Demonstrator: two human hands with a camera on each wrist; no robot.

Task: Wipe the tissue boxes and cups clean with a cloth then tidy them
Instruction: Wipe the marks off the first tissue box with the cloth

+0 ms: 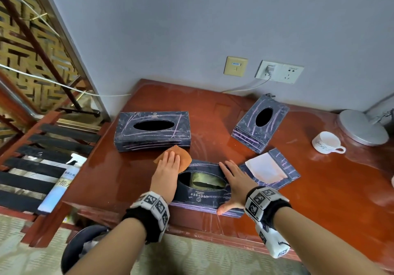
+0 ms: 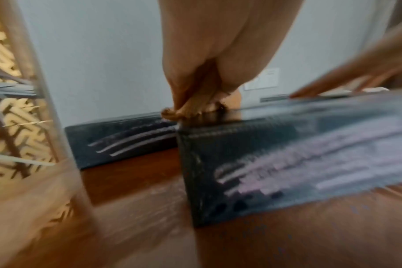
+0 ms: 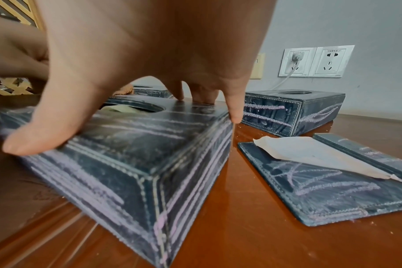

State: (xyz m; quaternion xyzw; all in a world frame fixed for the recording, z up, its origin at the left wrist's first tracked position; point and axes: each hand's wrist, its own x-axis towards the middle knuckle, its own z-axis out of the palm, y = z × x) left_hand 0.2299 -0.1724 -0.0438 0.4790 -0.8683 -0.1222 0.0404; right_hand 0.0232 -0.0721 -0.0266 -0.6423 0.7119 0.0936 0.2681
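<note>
A dark tissue box (image 1: pixel 204 191) streaked with chalk lies near the table's front edge. My left hand (image 1: pixel 168 163) presses an orange cloth (image 1: pixel 183 155) flat against its far left corner; the left wrist view shows the cloth (image 2: pixel 184 112) bunched under the fingers. My right hand (image 1: pixel 232 181) lies spread on the box's right end. Its fingertips press on the top (image 3: pixel 149 145) and its thumb rests on the near edge. A long box (image 1: pixel 152 129) lies behind, and a square box (image 1: pixel 260 123) at the back right. A white cup (image 1: pixel 327 142) stands far right.
A flat dark cover (image 1: pixel 275 174) with a white tissue (image 3: pixel 310 152) on it lies right of the near box. A grey lamp base (image 1: pixel 362 127) sits behind the cup. A spray bottle (image 1: pixel 61 181) and a bin (image 1: pixel 85 247) are off the table's left side.
</note>
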